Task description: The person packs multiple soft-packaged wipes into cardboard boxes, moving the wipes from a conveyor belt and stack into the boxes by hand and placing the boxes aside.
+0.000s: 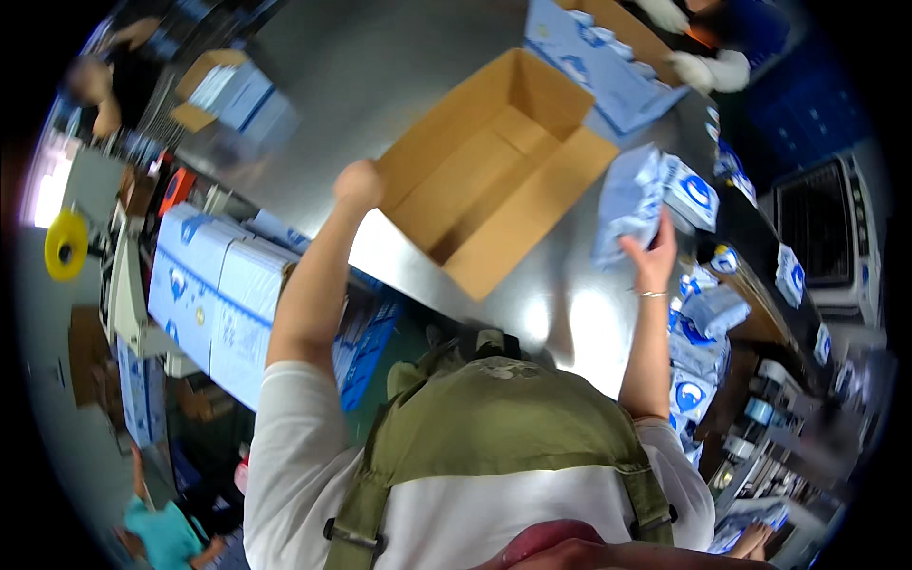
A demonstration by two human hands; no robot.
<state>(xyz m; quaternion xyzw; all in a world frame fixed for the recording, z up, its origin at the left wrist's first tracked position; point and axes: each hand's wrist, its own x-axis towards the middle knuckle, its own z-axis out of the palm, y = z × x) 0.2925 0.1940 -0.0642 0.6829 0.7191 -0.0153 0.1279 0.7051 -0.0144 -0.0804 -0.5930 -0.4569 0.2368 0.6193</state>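
In front of me an open brown cardboard box (480, 161), its inside bare, stands tilted over the metal table. My left hand (361, 185) is closed on the box's left edge. To the right of the box, my right hand (654, 255) grips a pale blue soft packet (627, 204), fingers behind it and thumb across its lower edge. A white packet with a blue round print (692, 195) is pressed up beside it; whether my fingers also hold that one I cannot tell.
Several similar packets (698, 347) are heaped at my right beside a conveyor (746, 228). Across the metal table (342, 66), a co-worker's gloved hand (712, 71) is at a filled blue box (594, 71). Closed white-blue cartons (214, 294) stand at my left.
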